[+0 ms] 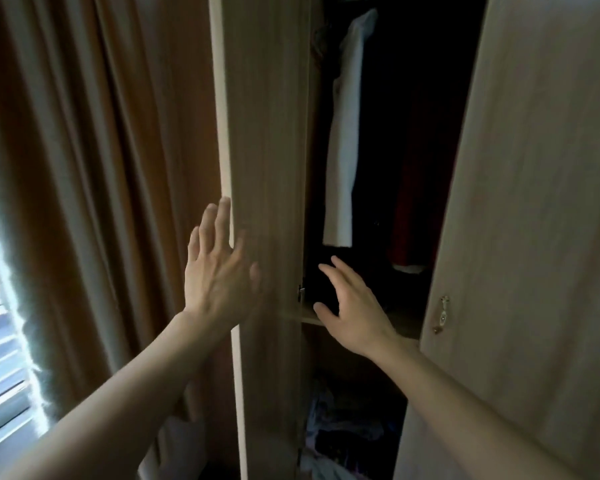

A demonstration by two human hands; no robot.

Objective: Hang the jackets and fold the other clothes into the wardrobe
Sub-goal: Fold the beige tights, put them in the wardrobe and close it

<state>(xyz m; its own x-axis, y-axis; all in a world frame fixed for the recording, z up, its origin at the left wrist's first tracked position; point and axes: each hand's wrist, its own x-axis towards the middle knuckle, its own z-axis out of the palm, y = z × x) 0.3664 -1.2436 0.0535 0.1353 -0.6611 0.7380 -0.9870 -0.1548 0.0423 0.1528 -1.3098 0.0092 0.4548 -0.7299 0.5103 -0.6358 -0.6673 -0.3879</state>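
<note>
The wardrobe is opened, a white garment & a red garment are hung inside, but clothes are left heaped at the bottom; nothing is held, left hand fingers spread at the left door, right hand fingers loosely spread nr the shelf.

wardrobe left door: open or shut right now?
Open. The left door stands swung out, the left hand open by its edge, and the hanging white garment inside shows past it.
</note>
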